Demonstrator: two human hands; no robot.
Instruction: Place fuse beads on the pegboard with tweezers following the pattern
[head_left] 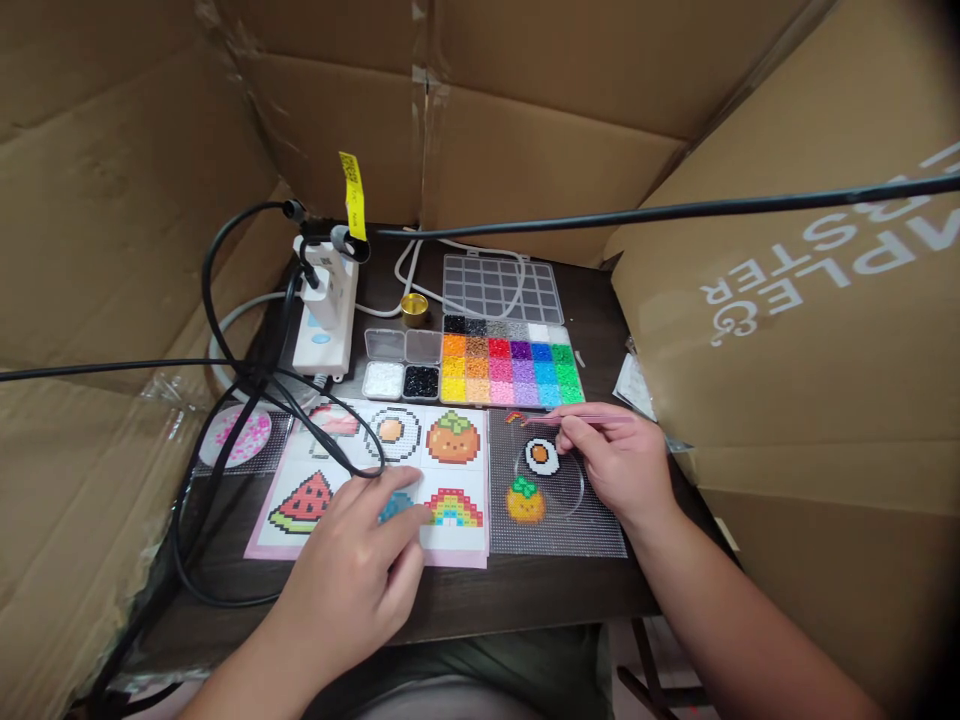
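Note:
My right hand [622,455] pinches pink tweezers [585,414], whose tips reach a small red and orange bead arc [516,419] at the top left of a clear pegboard [559,540]. On that board lie a bead egg [541,456] and an orange bead fruit with green leaves [526,500]. My left hand [367,550] rests over the pattern sheet [457,552], fingers apart and holding nothing, one fingertip beside the printed rainbow [454,508]. The hand partly hides a blue picture [396,505]. A printed watermelon [304,503] and persimmon [453,438] show around it.
Behind the sheet are a case of coloured beads [510,365], boxes of white [384,380] and black beads [421,381], and a gold cup [414,309]. Black cables [259,380] hang over the left side near a power strip [326,320]. Cardboard walls [540,130] surround the table.

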